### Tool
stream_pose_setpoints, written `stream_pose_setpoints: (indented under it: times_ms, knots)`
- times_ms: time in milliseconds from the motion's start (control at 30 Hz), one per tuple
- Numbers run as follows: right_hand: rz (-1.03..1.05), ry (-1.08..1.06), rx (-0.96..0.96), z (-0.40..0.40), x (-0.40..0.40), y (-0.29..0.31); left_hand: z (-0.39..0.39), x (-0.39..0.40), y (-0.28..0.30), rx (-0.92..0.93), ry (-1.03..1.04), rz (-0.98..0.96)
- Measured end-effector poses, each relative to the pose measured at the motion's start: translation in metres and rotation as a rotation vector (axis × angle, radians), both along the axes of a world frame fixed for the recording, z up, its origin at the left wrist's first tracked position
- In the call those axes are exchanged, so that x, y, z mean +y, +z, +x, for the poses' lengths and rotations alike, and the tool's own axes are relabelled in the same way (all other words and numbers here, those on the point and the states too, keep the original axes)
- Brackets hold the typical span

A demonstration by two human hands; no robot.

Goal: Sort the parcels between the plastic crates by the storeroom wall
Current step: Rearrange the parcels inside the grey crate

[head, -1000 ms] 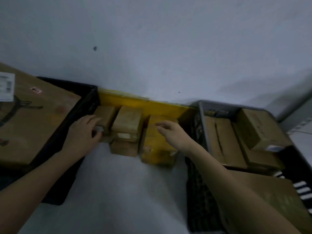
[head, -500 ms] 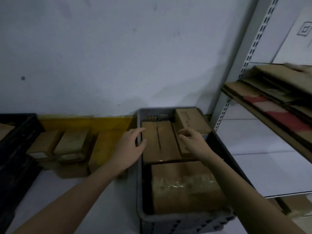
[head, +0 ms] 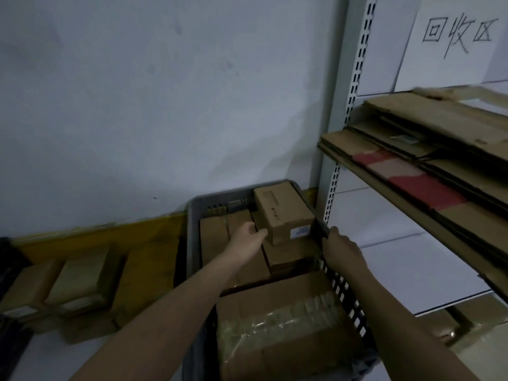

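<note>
A grey plastic crate (head: pixel 193 215) stands against the wall, packed with cardboard parcels. A small brown box (head: pixel 283 213) with a white label sits on top at the back right. My left hand (head: pixel 248 239) reaches into the crate and curls its fingers on that box's near left corner. My right hand (head: pixel 341 250) grips the crate's right rim, fingers hooked over the edge. A large taped parcel (head: pixel 283 328) fills the crate's near end. Flat parcels (head: pixel 217 237) lie under my left hand.
Several small parcels (head: pixel 82 281) lie on the floor to the left, along a yellow strip (head: pixel 110 235) at the wall's foot. A black crate's edge (head: pixel 8 259) shows at far left. Close on the right, a metal shelf holds flattened cardboard (head: pixel 412 160) under a handwritten sign (head: pixel 459 31).
The view swung right from the floor parcels to the grey crate. Both hands left the floor parcels; the left one came to the small top box, the right one to the crate's rim.
</note>
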State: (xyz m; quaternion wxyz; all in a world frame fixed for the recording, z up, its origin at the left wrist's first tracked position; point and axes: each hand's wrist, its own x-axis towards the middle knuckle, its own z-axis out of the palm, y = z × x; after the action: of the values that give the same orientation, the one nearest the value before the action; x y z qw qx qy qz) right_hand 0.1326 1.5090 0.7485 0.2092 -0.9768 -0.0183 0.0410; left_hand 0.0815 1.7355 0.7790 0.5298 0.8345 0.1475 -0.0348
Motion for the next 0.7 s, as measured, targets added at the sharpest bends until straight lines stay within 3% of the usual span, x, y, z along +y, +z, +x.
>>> stream_pose_setpoints:
  times_ms: [267, 400, 567, 633, 700]
  knots:
    - [-0.012, 0.001, -0.025, 0.004, 0.001, -0.008, 0.056, -0.026, -0.004, 0.128, 0.098, -0.218]
    - [-0.028, -0.028, -0.068, -0.001, 0.007, -0.007, 0.063, -0.044, -0.018, 0.047, 0.167, -0.3]
    - [-0.014, 0.036, -0.516, -0.022, 0.015, 0.003, 0.065, -0.049, -0.02, 0.011, 0.255, -0.442]
    - [0.124, 0.091, -0.482, -0.031, 0.022, 0.002, 0.063, -0.041, -0.016, -0.019, 0.285, -0.529]
    - [0.244, 0.094, -0.289, -0.035, 0.032, -0.001, 0.056, -0.03, -0.014, -0.065, 0.295, -0.574]
